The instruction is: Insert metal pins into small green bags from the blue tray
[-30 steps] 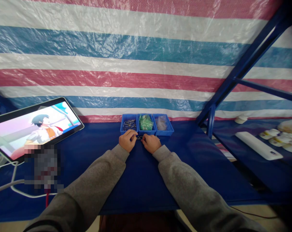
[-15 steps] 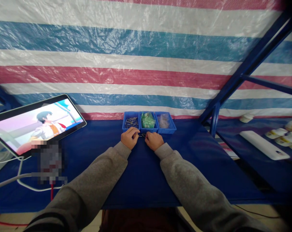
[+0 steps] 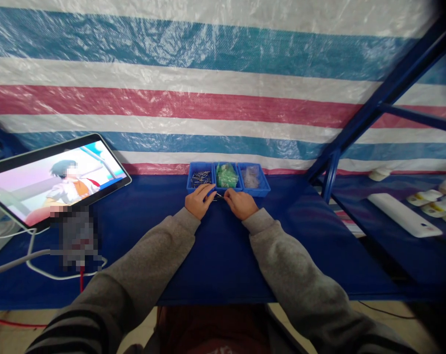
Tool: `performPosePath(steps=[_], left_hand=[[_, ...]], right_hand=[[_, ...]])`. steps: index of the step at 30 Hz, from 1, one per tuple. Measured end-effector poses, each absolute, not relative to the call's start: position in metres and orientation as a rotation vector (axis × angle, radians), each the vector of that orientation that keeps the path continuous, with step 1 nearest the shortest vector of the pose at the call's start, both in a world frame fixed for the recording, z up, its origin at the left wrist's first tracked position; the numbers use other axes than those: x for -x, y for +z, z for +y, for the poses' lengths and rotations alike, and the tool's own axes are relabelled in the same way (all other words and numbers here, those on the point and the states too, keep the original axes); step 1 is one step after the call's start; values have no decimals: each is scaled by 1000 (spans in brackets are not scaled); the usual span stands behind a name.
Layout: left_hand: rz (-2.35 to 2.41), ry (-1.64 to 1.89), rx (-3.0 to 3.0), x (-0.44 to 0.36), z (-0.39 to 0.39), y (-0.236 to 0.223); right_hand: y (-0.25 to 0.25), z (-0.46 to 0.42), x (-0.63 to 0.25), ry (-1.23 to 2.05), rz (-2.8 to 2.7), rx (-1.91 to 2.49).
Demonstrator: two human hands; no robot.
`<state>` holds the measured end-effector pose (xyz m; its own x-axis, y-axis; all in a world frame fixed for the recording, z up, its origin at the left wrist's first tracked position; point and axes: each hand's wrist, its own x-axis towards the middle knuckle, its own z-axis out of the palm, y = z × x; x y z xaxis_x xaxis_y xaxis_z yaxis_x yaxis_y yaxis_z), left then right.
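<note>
My left hand (image 3: pixel 199 201) is just in front of the left blue bin, fingers bent towards the thumb; what lies between them is too small to make out. My right hand (image 3: pixel 242 203) pinches a thin metal pin (image 3: pixel 220 195), which points towards my left fingertips. Behind the hands, three small blue bins stand in a row. The left bin (image 3: pixel 189 183) holds a pile of dark and shiny metal pins (image 3: pixel 201 178). Green plastic bags (image 3: pixel 226 175) fill the middle bin, and clear plastic bags (image 3: pixel 251 176) lie in the right bin (image 3: pixel 260 190).
A tablet (image 3: pixel 60 183) leans at the left, with cables and a blurred-out object in front of it. Blue metal struts (image 3: pixel 329 173) rise at the right. Beyond them lie a long white object (image 3: pixel 403 215) and several white-and-yellow items (image 3: pixel 425 197). Striped sheeting (image 3: pixel 223 105) hangs behind the table.
The left hand's fingers have straightened somewhat from a tighter curl. My right hand has turned slightly, and its pin shows more clearly. The whole view has shifted a little.
</note>
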<state>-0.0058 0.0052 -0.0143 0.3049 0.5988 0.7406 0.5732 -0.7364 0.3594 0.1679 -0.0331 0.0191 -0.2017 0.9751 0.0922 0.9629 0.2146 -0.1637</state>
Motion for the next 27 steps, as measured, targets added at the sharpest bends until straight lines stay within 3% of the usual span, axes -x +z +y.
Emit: performPosePath(steps=[17,27], left_hand=[[893,1445,-2570,6,6,-14],[1063,1529,-2495,7,5,-13]], right_hand=[[19,-34,-168,25,-2305,1736],[5,-28,-167,216,-1965,1384]])
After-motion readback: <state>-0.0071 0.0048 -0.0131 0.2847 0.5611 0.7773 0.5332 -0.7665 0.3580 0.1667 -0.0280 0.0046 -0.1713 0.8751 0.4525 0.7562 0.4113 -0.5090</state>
